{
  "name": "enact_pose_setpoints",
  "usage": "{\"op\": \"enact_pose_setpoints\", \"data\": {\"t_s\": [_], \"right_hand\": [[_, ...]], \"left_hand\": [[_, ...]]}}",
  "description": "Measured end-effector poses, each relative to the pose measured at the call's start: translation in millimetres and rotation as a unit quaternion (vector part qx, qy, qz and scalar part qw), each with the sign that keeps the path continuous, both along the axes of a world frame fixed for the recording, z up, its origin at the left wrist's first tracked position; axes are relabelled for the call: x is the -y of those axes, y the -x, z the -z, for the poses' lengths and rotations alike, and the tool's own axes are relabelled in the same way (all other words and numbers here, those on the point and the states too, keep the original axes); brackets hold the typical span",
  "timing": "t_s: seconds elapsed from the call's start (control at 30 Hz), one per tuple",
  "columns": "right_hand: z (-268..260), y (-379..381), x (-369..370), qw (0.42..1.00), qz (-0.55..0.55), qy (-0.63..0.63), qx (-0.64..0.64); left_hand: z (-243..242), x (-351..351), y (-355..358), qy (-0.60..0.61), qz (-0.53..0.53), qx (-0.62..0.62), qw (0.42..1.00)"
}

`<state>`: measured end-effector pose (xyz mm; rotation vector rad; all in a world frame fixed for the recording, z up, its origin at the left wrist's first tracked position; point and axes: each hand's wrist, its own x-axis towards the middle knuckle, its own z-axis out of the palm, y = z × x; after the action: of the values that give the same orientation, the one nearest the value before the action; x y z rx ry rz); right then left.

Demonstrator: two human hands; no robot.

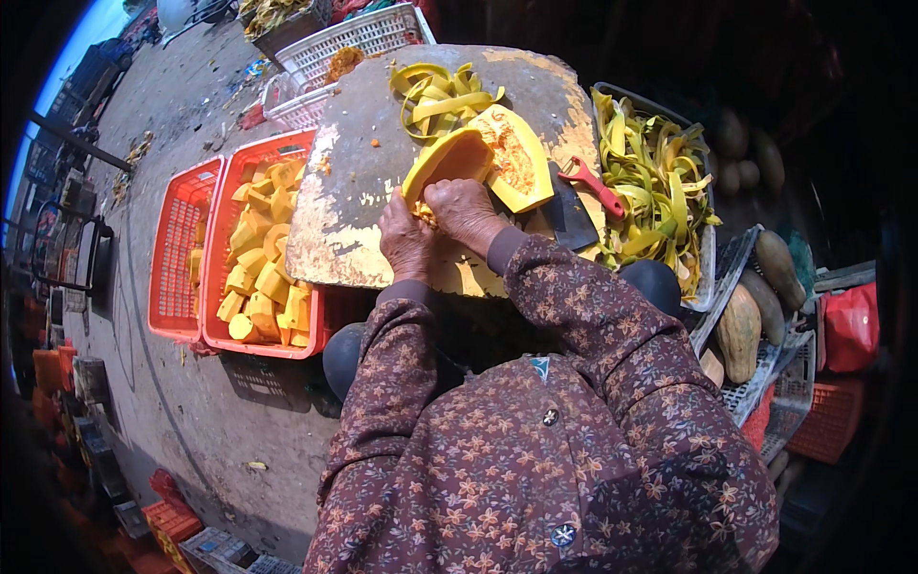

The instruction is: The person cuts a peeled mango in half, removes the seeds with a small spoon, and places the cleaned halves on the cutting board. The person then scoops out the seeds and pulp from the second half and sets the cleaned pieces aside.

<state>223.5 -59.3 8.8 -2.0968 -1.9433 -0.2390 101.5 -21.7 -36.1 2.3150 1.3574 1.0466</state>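
Two peeled pumpkin halves lie on a worn board in front of me. My left hand (405, 237) grips the near rim of the hollow half (453, 159), which is tilted up with its cavity towards me. At the mouth of that cavity my right hand (465, 208) is curled, knuckles up. Whatever its fingers close on is hidden. A bit of stringy orange pulp (424, 213) shows between the hands. The other half (518, 161) rests cut face up, pulp and seeds still inside. To its right are a dark flat blade (574, 219) and a red-handled peeler (597, 188).
Yellow peel strips (448, 100) lie at the back of the board (351, 143). Left stands a red crate (215, 287) of pumpkin chunks (262, 251), beside another red crate (176, 287). A peel-filled crate (706, 276) is on the right, near whole pumpkins (739, 333).
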Motion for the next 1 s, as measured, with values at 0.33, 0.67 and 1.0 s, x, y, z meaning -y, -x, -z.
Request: {"op": "enact_pose_setpoints", "data": {"t_s": [0.33,0.67,1.0], "right_hand": [[2,17,32,0.987,-0.053,-0.115,-0.102],[-30,-44,28,0.968,0.029,-0.061,-0.240],[-4,-34,-11,0.989,0.007,-0.127,-0.070]], "left_hand": [[-8,8,1,0.014,0.008,0.016,1.000],[-3,5,5,0.051,0.034,0.005,0.998],[-2,2,8,0.068,0.027,0.022,0.997]]}}
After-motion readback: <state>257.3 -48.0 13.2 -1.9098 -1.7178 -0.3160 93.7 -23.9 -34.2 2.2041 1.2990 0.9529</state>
